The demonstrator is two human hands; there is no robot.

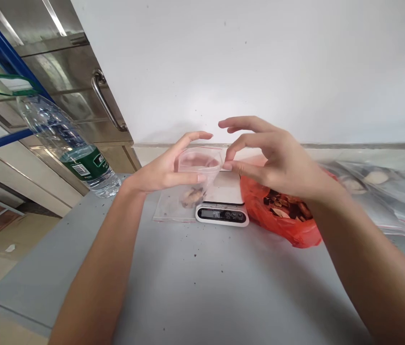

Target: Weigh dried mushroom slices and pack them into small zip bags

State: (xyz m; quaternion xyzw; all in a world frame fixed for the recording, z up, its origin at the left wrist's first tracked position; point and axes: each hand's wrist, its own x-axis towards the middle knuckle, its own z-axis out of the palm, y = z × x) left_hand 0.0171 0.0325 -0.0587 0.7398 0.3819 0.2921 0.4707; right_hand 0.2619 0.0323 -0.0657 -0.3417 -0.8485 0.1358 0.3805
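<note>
A clear zip bag (200, 160) is held up with its mouth spread wide. My left hand (168, 167) supports it from the left, thumb in front and fingers behind. At its right edge, my right hand (267, 153) pinches the rim between thumb and forefinger, the other fingers raised. Below stands a white digital scale (224, 191), its display lit but too small to read. Another clear bag (166, 208) lies flat left of the scale. A pale brown piece (192, 196) shows through the plastic; I cannot tell which bag contains it.
Right of the scale sits a red plastic bag (295, 235) of dark dried slices (283, 203). More clear zip bags (389, 206) with pale pieces lie farther right. A large water bottle (83, 163) stands at the grey table's (188, 287) left edge. A white wall (260, 62) rises behind.
</note>
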